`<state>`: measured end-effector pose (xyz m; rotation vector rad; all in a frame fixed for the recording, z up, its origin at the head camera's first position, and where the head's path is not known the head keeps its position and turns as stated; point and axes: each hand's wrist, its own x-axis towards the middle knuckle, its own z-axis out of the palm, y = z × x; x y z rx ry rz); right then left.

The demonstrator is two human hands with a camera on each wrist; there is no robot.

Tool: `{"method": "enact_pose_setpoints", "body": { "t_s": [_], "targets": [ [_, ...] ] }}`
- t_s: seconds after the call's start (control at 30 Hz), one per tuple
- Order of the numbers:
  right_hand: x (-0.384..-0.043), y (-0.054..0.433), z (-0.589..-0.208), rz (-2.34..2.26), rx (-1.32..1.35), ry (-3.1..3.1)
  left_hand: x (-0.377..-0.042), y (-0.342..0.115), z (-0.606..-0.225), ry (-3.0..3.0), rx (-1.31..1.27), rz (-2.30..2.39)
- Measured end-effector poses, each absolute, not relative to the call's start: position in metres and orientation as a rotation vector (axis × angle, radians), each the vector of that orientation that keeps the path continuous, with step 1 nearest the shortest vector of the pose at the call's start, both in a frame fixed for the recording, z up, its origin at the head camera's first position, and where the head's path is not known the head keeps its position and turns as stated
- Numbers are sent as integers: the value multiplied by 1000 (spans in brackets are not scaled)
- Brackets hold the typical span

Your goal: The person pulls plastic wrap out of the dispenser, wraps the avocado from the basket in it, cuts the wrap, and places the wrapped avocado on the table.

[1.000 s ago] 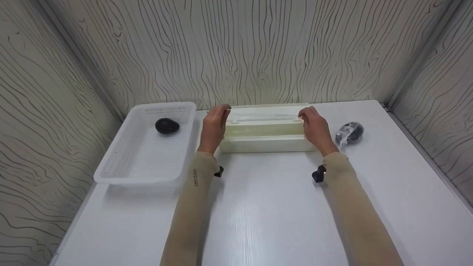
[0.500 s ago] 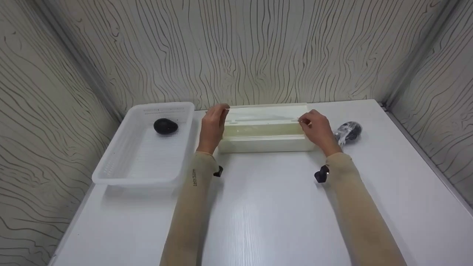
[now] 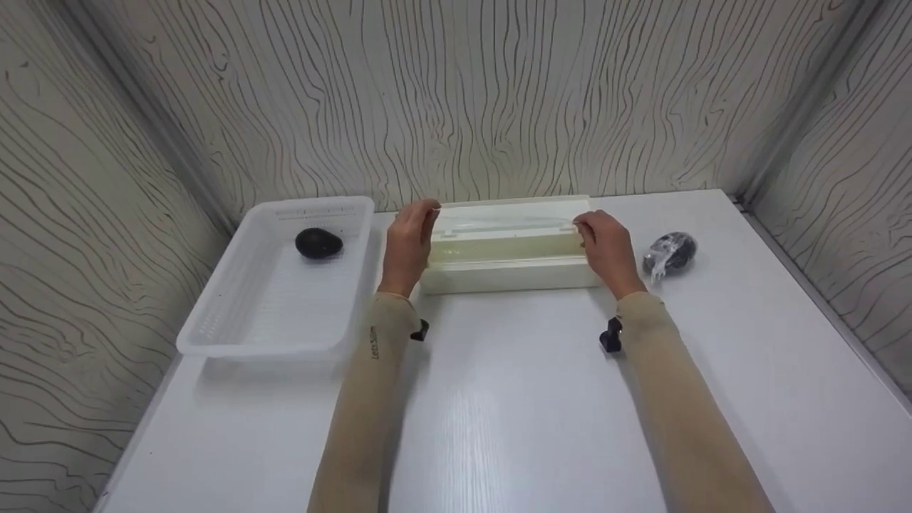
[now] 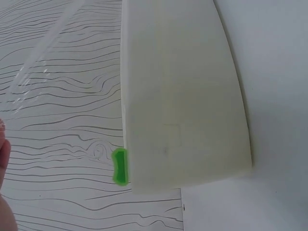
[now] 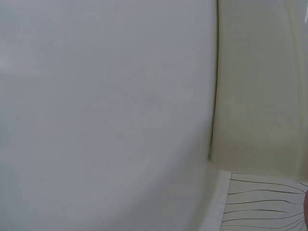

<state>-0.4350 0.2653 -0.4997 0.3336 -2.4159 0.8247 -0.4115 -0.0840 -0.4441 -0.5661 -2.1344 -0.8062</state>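
A long whitish box with a roll of clear film inside, a cling film dispenser [image 3: 513, 278], lies at the back of the table. My left hand [image 3: 407, 246] is at its left end, thumb and fingertips pinching a corner of the clear cling film [image 4: 43, 53]. At the right end my right hand [image 3: 607, 246] pinches the film's other corner. Between the hands the film stretches over the dispenser. Only a bit of the left fingers [image 4: 4, 149] shows in the left wrist view, where a green piece [image 4: 120, 166] sits at the dispenser's edge.
To the left stands a white plastic basket [image 3: 267, 349] with a dark avocado [image 3: 318, 244] in it. A film-wrapped dark avocado [image 3: 671, 254] lies right of my right hand. Patterned wall panels [image 3: 484, 100] close off the back and sides.
The right hand shifted slightly right and away from the dispenser, then came back left to the film's corner. The left hand stays nearly still. The dispenser's right end has tilted or turned slightly.
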Motion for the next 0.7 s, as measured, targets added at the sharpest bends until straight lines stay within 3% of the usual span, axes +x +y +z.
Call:
{"method": "enact_pose_setpoints", "body": {
  "t_s": [0.7],
  "targets": [
    [-439,266,-492,1129,372,-2305,-406,-84,-429,-2036,-612,-811]
  ]
}}
